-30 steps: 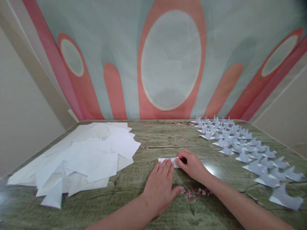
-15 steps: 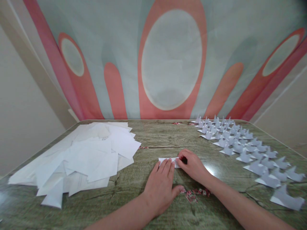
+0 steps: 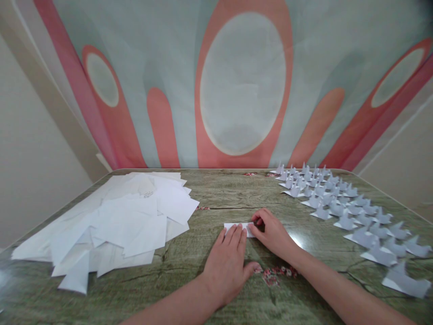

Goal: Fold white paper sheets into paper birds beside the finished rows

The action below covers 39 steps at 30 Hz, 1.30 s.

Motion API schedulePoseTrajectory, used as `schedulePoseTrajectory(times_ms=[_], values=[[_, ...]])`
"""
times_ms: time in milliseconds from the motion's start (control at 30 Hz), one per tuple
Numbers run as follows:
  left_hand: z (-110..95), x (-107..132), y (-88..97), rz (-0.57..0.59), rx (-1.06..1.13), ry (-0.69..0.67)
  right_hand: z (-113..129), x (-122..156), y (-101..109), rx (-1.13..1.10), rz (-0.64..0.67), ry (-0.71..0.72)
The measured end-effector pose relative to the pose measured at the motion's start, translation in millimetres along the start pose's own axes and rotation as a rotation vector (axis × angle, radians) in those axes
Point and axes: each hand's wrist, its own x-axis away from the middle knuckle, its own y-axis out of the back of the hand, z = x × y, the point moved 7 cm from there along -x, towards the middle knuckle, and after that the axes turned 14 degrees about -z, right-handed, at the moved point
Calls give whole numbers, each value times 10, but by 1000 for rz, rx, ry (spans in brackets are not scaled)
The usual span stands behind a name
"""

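Observation:
A small folded piece of white paper (image 3: 230, 225) lies flat on the wood-patterned table (image 3: 223, 194), partly covered by both hands. My left hand (image 3: 226, 266) rests palm down with its fingers stretched out, the fingertips pressing on the paper's near side and the thumb spread to the right. At the paper's right end, my right hand (image 3: 270, 231) has its thumb and index finger curled together in a pinch on the edge. Its other fingers are bent, and the exact fold under the fingertips is hidden.
On the left spreads a loose heap of white paper sheets (image 3: 142, 225), with a folded triangular piece (image 3: 76, 275) at its near edge. Many folded white paper birds (image 3: 345, 221) stand in rows along the right side. A patterned cloth backdrop (image 3: 182, 67) hangs behind the table.
The right hand's index finger has lifted and shifted slightly at the paper's right end. My left hand and the paper stay in place.

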Motion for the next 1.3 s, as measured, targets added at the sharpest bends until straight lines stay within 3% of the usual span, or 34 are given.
schedulePoseTrajectory(times_ms=[233, 400, 633, 1133, 1300], values=[[13, 11, -30, 15, 1, 5, 14, 9, 22, -59, 27, 10], [13, 18, -39, 16, 6, 5, 86, 85, 101, -123, 47, 105], [3, 10, -27, 13, 17, 9, 225, 181, 123, 79, 51, 295], [20, 8, 5, -12, 29, 22, 387, 288, 39, 249, 94, 508], [19, 4, 10, -19, 35, 24, 402, 286, 29, 256, 98, 511]])
